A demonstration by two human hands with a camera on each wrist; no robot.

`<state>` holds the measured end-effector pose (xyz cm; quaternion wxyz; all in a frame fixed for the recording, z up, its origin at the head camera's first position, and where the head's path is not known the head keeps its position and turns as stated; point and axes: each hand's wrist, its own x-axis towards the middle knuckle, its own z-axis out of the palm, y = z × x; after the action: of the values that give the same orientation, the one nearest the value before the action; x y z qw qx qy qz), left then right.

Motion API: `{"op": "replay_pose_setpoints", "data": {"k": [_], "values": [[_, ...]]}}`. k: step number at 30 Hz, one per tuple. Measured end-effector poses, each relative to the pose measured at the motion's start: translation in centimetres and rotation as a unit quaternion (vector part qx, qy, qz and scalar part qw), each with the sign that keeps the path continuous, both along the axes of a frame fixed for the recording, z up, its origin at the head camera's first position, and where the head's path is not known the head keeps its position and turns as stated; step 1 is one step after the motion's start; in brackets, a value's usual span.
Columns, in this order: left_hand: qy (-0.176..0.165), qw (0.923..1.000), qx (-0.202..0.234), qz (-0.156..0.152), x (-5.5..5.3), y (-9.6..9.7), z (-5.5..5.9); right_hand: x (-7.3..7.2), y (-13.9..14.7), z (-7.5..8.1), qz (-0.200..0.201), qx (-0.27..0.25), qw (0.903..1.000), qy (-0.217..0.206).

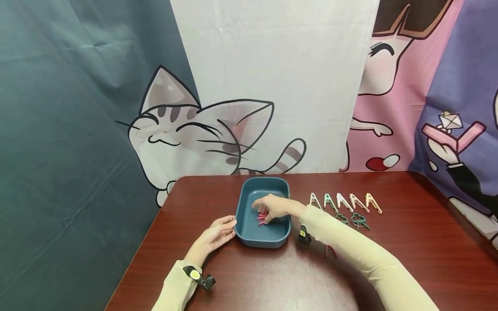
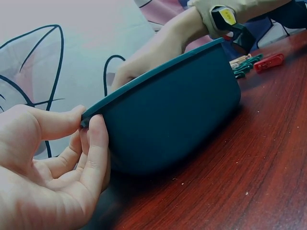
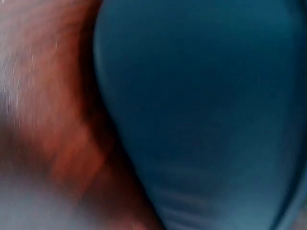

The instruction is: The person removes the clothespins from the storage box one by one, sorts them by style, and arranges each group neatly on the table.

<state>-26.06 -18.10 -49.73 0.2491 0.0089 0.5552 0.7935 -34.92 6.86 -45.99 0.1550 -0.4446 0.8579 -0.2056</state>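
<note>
A blue plastic basin (image 1: 262, 242) stands on the table, and a few pinkish-red clothespins (image 1: 262, 218) lie on its floor. My left hand (image 1: 218, 233) is at the basin's left side. In the left wrist view, its thumb and fingers pinch the rim (image 2: 153, 74). My right hand (image 1: 275, 206) reaches over the right wall into the basin. Its thumb and forefinger are spread apart, with the clothespins showing between and below them. The right wrist view is blurred and shows mainly the outer wall (image 3: 201, 96) of the basin, no fingers.
Right of the basin, a row of pale clothespins (image 1: 344, 202) stretches across the brown table (image 1: 420, 224). Green round-bodied clips (image 1: 359, 220) lie just in front of them. A red clothespin (image 1: 331, 251) sits nearer, partly hidden by my right sleeve. A printed cloth (image 1: 272, 65) hangs behind the table.
</note>
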Motion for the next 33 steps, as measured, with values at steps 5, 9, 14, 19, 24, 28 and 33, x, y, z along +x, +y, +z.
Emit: {"op": "replay_pose_setpoints", "data": {"k": [5, 9, 14, 19, 24, 28, 33], "values": [[-0.001, 1.0, 0.001, 0.001, 0.0, 0.1, 0.1, 0.0, -0.5, -0.2, -0.006, -0.019, 0.9997, -0.013], [-0.004, 1.0, 0.003, 0.005, 0.0, 0.1, 0.0, -0.3, 0.0, 0.6, -0.013, 0.008, 0.9994, -0.033], [-0.005, 0.9999, 0.003, 0.01, 0.0, 0.0, -0.1, -0.6, 0.5, 1.0, -0.019, 0.05, 0.9984, -0.018], [-0.008, 0.9999, -0.002, 0.009, 0.1, 0.0, -0.1, -0.7, 0.6, 0.6, -0.027, 0.052, 0.9981, -0.02], [-0.003, 1.0, -0.001, 0.006, 0.2, 0.2, -0.1, -0.8, 0.6, 0.3, -0.036, 0.053, 0.9978, -0.02], [-0.005, 1.0, 0.001, 0.006, 0.1, 0.2, 0.0, -1.0, 0.7, 0.4, -0.033, 0.043, 0.9985, -0.012], [-0.004, 1.0, -0.004, 0.006, 0.1, 0.0, 0.0, -1.0, 1.1, 0.9, -0.026, 0.005, 0.9996, -0.003]]}}
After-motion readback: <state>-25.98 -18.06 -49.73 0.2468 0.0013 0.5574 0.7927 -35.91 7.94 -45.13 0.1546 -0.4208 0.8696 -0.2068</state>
